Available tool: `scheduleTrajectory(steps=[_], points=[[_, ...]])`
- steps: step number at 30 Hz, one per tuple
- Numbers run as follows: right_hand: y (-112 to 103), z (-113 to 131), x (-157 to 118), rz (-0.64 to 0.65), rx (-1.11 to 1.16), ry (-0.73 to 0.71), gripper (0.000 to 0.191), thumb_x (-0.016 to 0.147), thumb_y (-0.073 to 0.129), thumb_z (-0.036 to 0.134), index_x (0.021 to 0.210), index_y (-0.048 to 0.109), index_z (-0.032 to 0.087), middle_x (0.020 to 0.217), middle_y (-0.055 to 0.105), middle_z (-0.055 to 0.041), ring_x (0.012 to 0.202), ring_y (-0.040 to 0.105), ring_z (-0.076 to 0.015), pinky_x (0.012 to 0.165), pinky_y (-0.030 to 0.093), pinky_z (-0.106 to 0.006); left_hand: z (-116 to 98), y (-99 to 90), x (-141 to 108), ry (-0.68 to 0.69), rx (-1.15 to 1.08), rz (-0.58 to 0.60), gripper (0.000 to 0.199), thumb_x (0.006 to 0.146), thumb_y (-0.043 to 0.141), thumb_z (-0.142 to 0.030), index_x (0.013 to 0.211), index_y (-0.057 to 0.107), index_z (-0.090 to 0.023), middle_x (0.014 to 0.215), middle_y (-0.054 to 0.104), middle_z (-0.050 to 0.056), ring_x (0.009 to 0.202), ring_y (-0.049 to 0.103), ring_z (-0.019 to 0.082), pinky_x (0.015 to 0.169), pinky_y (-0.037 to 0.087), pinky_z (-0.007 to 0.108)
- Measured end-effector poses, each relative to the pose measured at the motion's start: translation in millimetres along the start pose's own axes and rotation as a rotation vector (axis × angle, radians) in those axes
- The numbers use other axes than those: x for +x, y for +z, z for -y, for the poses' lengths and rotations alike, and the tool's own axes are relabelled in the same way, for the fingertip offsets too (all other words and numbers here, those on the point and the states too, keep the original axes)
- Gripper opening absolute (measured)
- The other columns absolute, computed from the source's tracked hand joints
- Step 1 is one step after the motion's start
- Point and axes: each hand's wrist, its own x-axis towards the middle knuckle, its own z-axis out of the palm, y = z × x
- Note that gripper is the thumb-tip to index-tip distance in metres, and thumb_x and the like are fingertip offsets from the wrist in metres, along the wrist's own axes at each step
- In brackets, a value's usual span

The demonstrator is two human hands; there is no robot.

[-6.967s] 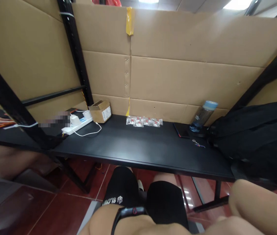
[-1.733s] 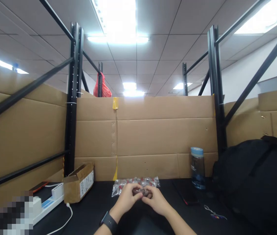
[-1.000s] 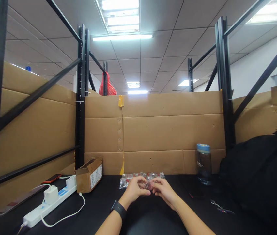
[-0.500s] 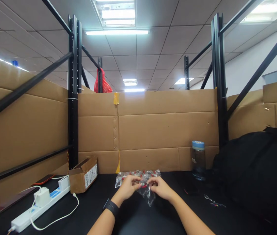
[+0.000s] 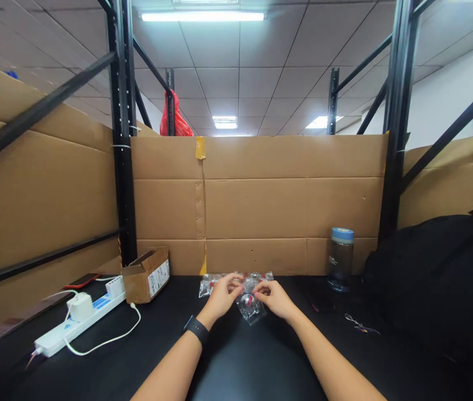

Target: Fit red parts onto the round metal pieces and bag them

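Between my hands, a clear plastic bag (image 5: pixel 250 309) with a small red and silvery item inside lies on the black table. My left hand (image 5: pixel 224 295) is at its upper left, fingers curled, fingertips at the bag's edge. My right hand (image 5: pixel 274 298) is at the bag's upper right, its thumb and fingers bent close together at the plastic. What the fingertips pinch is too small to make out. Behind the hands, more clear bags with red bits (image 5: pixel 209 284) lie in a row near the cardboard wall. A dark watch (image 5: pixel 196 329) is on my left wrist.
At the left are an open cardboard box (image 5: pixel 146 275), a white power strip (image 5: pixel 81 317) and a white cable (image 5: pixel 108 342). At the right stand a blue-lidded bottle (image 5: pixel 340 259) and a black bag (image 5: pixel 440 284); thin wires (image 5: pixel 361 326) lie before them.
The camera view has tilted down. The plastic bag between my hands now lies flatter and more spread out, with its red and silvery item plainly visible. My hands remain beside it.
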Motion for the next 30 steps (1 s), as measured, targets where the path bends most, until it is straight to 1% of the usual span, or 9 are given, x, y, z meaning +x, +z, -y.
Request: scheduleTrajectory(steps=[5,7,14,17,19,21,24,27,30], points=[[-3,0,1,-0.065,-0.012,-0.004,0.019,0.074,0.071,0.035,0.077,0.072,0.016,0.078,0.075,-0.0072,0.073,0.068,-0.0213,0.072,0.05,-0.031,15,-0.4,-1,-0.072,-0.006,0.03,0.051,0.076,0.077,-0.025,0.121,0.058,-0.015,0.095,0.073,0.01,0.082,0.071,0.02,0.079,0.055,0.034],[-3,1,1,-0.08,-0.01,-0.013,0.019,0.074,0.07,0.035,0.076,0.071,0.017,0.079,0.075,-0.0075,0.076,0.07,-0.0223,0.075,0.051,-0.032,16,0.0,-1,-0.085,0.01,0.025,0.05,0.076,0.076,-0.025,0.122,0.057,-0.015,0.09,0.074,0.009,0.076,0.071,0.019,0.075,0.055,0.033],[0,8,-1,-0.136,0.035,0.018,0.018,0.077,0.069,0.036,0.08,0.068,0.018,0.081,0.078,-0.0101,0.082,0.075,-0.026,0.08,0.055,-0.035,-3,4.4,-3,0.009,0.058,-0.144,0.038,0.084,0.069,-0.027,0.119,0.057,-0.017,0.086,0.074,0.006,0.081,0.072,0.019,0.08,0.055,0.033],[1,12,-1,-0.182,0.047,0.001,0.019,0.079,0.068,0.037,0.084,0.068,0.018,0.082,0.078,-0.0101,0.083,0.075,-0.0256,0.082,0.055,-0.036,-5,5.8,-3,0.011,0.042,-0.204,0.042,0.086,0.069,-0.029,0.123,0.053,-0.018,0.09,0.074,0.007,0.086,0.072,0.019,0.083,0.054,0.034],[2,16,-2,-0.21,0.062,-0.004,0.021,0.079,0.068,0.038,0.085,0.068,0.018,0.084,0.078,-0.01,0.084,0.075,-0.0252,0.082,0.054,-0.036,-2,6.4,-3,0.001,0.005,-0.194,0.046,0.084,0.071,-0.03,0.125,0.052,-0.018,0.094,0.075,0.008,0.088,0.072,0.019,0.085,0.054,0.034],[3,20,-2,-0.229,0.093,-0.01,0.022,0.079,0.069,0.038,0.085,0.067,0.018,0.086,0.078,-0.0101,0.084,0.075,-0.0248,0.081,0.054,-0.036,-1,6.7,-3,-0.01,-0.018,-0.155,0.045,0.083,0.073,-0.031,0.122,0.054,-0.017,0.096,0.075,0.009,0.089,0.072,0.02,0.085,0.054,0.034],[4,26,-4,-0.243,0.134,-0.007,0.023,0.079,0.069,0.039,0.087,0.067,0.017,0.085,0.077,-0.0093,0.083,0.073,-0.0236,0.08,0.054,-0.035,-3,6.2,-3,-0.007,0.006,-0.121,0.03,0.085,0.071,-0.033,0.108,0.063,-0.016,0.093,0.075,0.009,0.086,0.072,0.02,0.083,0.054,0.034],[6,29,-5,-0.235,0.139,-0.022,0.027,0.076,0.073,0.039,0.09,0.067,0.017,0.082,0.075,-0.007,0.081,0.071,-0.0218,0.078,0.053,-0.034,-10,4.5,-2,0.004,0.02,-0.136,0.022,0.085,0.068,-0.033,0.098,0.068,-0.015,0.091,0.075,0.009,0.084,0.072,0.02,0.081,0.055,0.034],[7,30,-5,-0.208,0.141,-0.045,0.027,0.076,0.073,0.039,0.091,0.068,0.017,0.079,0.073,-0.005,0.076,0.069,-0.02,0.075,0.052,-0.032,-14,1.1,-1,0.006,0.003,-0.149,0.023,0.084,0.068,-0.033,0.098,0.069,-0.015,0.091,0.075,0.009,0.081,0.071,0.02,0.079,0.056,0.033]])
